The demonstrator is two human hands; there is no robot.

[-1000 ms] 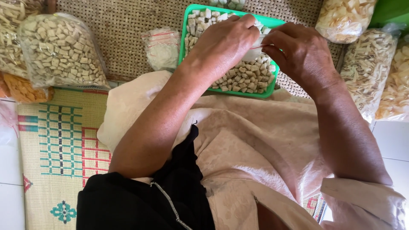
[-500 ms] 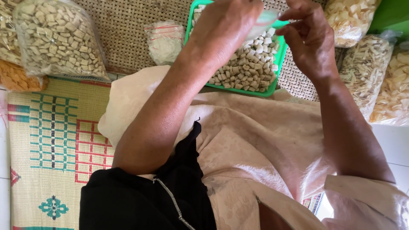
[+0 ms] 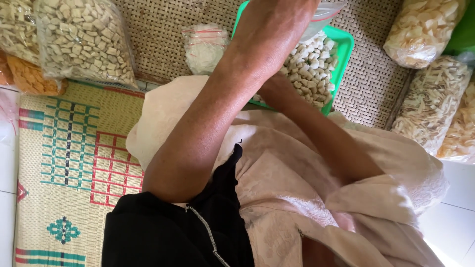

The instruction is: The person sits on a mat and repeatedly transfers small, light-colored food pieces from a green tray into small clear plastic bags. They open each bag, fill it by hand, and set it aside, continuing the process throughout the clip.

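left forearm (image 3: 232, 94) lifts a clear plastic bag (image 3: 321, 12) above the green tray (image 3: 341, 54) of pale snack pieces (image 3: 309, 64); both hands' grips are hidden. a tilted bag could spill pieces onto the woven mat (image 3: 163, 39).

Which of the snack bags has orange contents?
The bag at the far left edge, tucked under the big bag of pale cubes; the others all hold pale snacks.

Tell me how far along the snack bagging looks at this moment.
Done: filled clear bags of pale pieces and of chips lie on the woven mat. In hand: a small clear bag held over the green tray; both hands are hidden or out of frame. Left: the tray holds many loose pieces, and empty small bags wait beside it.
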